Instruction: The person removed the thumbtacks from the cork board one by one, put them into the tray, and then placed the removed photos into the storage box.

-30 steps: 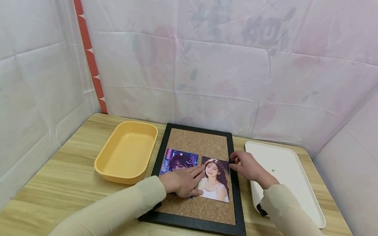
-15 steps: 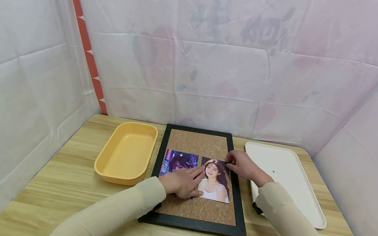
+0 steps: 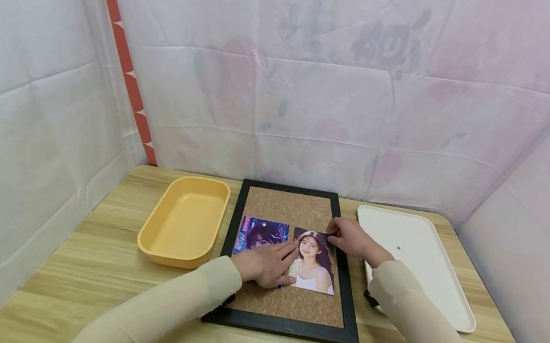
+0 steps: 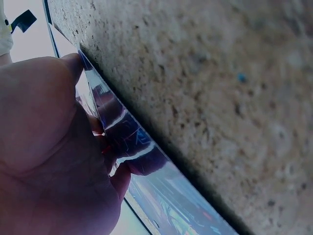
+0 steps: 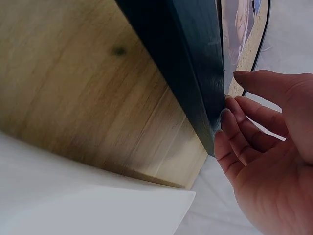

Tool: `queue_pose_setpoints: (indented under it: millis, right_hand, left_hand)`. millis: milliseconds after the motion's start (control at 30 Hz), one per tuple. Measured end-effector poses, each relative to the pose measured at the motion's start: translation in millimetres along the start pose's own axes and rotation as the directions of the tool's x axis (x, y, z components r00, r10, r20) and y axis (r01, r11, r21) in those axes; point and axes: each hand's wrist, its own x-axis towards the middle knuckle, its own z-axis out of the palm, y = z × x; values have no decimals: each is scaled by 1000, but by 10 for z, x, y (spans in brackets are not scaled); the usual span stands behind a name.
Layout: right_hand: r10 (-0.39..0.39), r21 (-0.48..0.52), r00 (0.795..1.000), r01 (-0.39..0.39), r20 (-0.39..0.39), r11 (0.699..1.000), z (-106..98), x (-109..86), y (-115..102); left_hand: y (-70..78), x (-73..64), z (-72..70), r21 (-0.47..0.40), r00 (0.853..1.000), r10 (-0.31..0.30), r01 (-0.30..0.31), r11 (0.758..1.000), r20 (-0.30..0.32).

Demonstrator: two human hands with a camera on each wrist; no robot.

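Observation:
My left hand [image 3: 271,264] lies flat with extended fingers over the lower part of a purple-blue photo print [image 3: 253,232]. Its fingertips reach the left edge of a second photo print [image 3: 312,262], a portrait in a white top. Both prints lie side by side on a black-framed cork board [image 3: 289,308]. A small round tack [image 3: 264,224] sits near the top of the purple print. My right hand [image 3: 353,239] is at the portrait's top right corner, fingers bent beside the black frame [image 5: 203,63]. I cannot tell whether anything small is between its thumb and fingertips.
A yellow bin [image 3: 181,223] stands left of the board on the wooden table [image 3: 83,268]. To the right is a white tray [image 3: 430,270] with a tiny dark object [image 3: 398,248] on it. Fabric walls [image 3: 313,113] enclose the back and sides.
My right hand has shifted slightly left, from the frame's right edge onto the portrait's top right corner. My left hand and both prints have stayed in place.

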Motion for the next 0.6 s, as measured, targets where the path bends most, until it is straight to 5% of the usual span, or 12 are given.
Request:
queue_pose_setpoints:
  millis: [600]
  right_hand:
    - [2, 0, 1000, -2, 28, 1000, 21, 47, -8]
  left_hand:
    - [-32, 100, 105, -3, 1000, -16, 16, 1000, 12]
